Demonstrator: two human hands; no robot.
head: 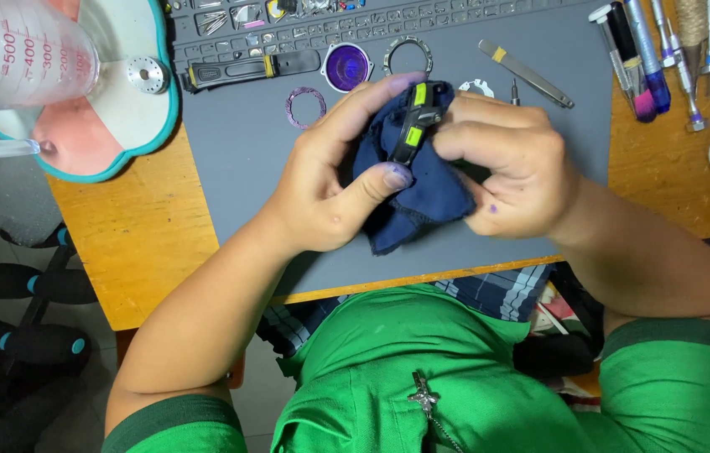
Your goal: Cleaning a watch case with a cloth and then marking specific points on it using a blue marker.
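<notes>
In the head view, both hands meet over a grey work mat (246, 143) that lies on a wooden table (145, 235). The left hand (330, 180) has its grip clenched on a dark blue cloth (422, 197), thumb pressed into the fabric from below and fingers curled over its top edge. The right hand (510, 168) also grips the cloth from the other side, its fingers closed around a black watch strap piece with yellow-green accents (413, 122) that sits wrapped in the cloth's upper folds. The strap piece stands nearly upright between the two hands, just above the middle of the mat.

On the mat behind the hands lie a second black strap half (250, 69), a thin purple ring (305, 106), a round purple-tinted part in a silver rim (346, 67), a toothed metal bezel ring (408, 54) and a pair of tweezers (527, 74). A row of small screwdrivers and brushes (652, 59) rests on the table to the right of the mat. To the left, a teal-edged tray (132, 126) holds a small metal disc (147, 74), and a clear measuring cup (19, 54) stands at its near corner.
</notes>
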